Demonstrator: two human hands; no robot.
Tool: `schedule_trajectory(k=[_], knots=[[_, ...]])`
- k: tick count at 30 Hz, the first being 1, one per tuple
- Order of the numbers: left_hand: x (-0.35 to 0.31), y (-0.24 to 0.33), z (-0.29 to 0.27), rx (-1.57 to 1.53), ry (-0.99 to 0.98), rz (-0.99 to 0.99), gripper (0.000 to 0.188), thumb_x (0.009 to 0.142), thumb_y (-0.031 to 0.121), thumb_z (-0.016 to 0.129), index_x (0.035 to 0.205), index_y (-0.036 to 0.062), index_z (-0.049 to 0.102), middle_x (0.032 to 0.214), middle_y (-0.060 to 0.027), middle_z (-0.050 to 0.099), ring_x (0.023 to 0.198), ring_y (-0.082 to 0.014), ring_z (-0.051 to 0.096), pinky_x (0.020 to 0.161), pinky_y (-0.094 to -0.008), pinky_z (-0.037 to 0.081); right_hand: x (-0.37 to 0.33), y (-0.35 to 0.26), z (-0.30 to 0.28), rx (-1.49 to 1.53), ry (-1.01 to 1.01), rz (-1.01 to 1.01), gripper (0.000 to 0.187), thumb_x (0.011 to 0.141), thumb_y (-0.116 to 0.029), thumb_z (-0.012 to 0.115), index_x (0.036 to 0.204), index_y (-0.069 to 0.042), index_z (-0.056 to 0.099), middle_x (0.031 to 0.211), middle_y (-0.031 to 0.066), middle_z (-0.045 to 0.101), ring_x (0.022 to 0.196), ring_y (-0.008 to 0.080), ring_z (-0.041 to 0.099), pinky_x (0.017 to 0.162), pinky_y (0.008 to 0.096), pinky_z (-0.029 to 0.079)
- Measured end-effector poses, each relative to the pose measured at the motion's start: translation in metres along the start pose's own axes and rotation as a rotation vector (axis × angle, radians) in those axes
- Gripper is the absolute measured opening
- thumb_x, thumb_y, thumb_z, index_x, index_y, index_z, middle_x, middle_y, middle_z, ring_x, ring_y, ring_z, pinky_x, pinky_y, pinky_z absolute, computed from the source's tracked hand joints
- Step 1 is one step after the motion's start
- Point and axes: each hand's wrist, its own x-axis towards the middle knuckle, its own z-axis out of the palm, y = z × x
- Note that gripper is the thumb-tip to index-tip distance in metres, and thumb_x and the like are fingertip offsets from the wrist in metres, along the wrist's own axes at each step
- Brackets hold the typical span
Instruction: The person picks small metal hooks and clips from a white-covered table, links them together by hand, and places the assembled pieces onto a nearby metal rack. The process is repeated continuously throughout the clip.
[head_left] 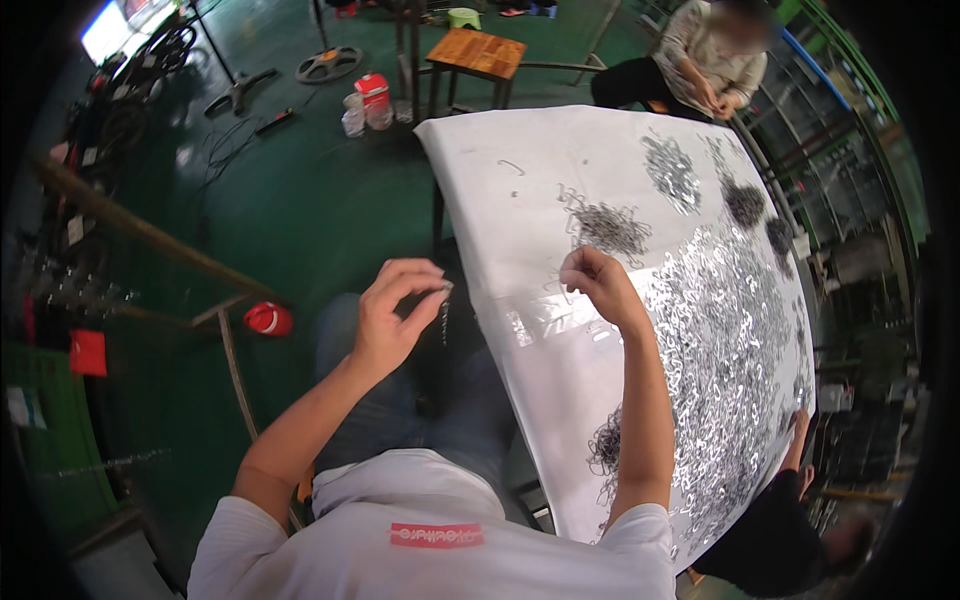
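Observation:
My left hand [392,310] is off the table's left edge, thumb and fingertips pinched together. From them hangs a thin, short, chain-like metal piece [445,326], too small to make out fully. Over the white-covered table [540,380], my right hand [600,283] has its fingers curled in a pinch; whether anything is between them is hidden. Just beyond it lies a tangled pile of dark wire hooks [612,230]. To its right spreads a large heap of shiny silver metal pieces [715,340]. Clear tape [560,315] crosses the cover below my right hand.
One person [715,65] sits at the table's far side, and another in black [765,530] reaches in from the right. Smaller piles of dark wire [745,204] and silver pieces [672,172] lie farther back. A wooden stool [477,52] and a red-lidded container [374,100] stand beyond.

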Motion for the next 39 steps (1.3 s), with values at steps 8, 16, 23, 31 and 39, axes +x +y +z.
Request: schedule_trajectory(k=[8,16,23,31,39], knots=[[0.032,-0.013,-0.033,0.009,-0.033,0.024,0.014,0.076,-0.001,0.071,0.089,0.0029,0.068,0.097,-0.0057,0.064,0.091,-0.0221,0.059,0.079,-0.0328,0.049,0.067,-0.153,0.055,-0.271,-0.641,-0.135,0.012,0.082,-0.008,0.065,0.092,-0.002,0.068,0.076,0.0046,0.066,0.072,0.0112,0.059,0.067,0.0270,0.047],[0.049,-0.039,-0.075,0.036,0.008,0.103,0.015,0.075,-0.002,0.071,0.089,0.0039,0.068,0.097,-0.0061,0.064,0.090,-0.0219,0.060,0.076,-0.0318,0.050,0.139,-0.207,0.096,-0.602,-0.780,-0.046,0.019,0.078,-0.015,0.063,0.091,-0.003,0.068,0.076,0.0066,0.066,0.073,0.0174,0.061,0.069,0.0310,0.048],[0.063,-0.060,-0.117,0.258,0.206,0.115,0.015,0.074,0.003,0.073,0.088,0.0042,0.067,0.097,-0.0051,0.063,0.089,-0.0233,0.059,0.077,-0.0342,0.047,0.164,-0.247,0.151,-0.649,-0.496,-0.230,0.021,0.076,-0.006,0.062,0.096,0.000,0.062,0.076,0.0127,0.066,0.073,0.0251,0.064,0.069,0.0358,0.049],[0.082,-0.066,-0.170,0.519,0.436,0.121,0.016,0.073,0.014,0.076,0.083,0.0087,0.065,0.095,0.0013,0.063,0.089,-0.0190,0.058,0.078,-0.0346,0.041,0.181,-0.296,0.209,-0.662,-0.385,-0.544,0.024,0.071,0.001,0.061,0.095,0.002,0.057,0.062,0.0084,0.052,0.057,0.0156,0.049,0.056,0.0307,0.042],[0.088,-0.065,-0.225,0.608,0.605,0.122,0.014,0.074,0.016,0.075,0.078,0.0105,0.063,0.091,0.0032,0.062,0.089,-0.0171,0.058,0.078,-0.0357,0.039,0.195,-0.298,0.253,-0.194,-0.172,-0.613,0.027,0.079,-0.004,0.072,0.102,0.000,0.061,0.079,0.0024,0.061,0.067,0.0085,0.055,0.062,0.0237,0.046]])
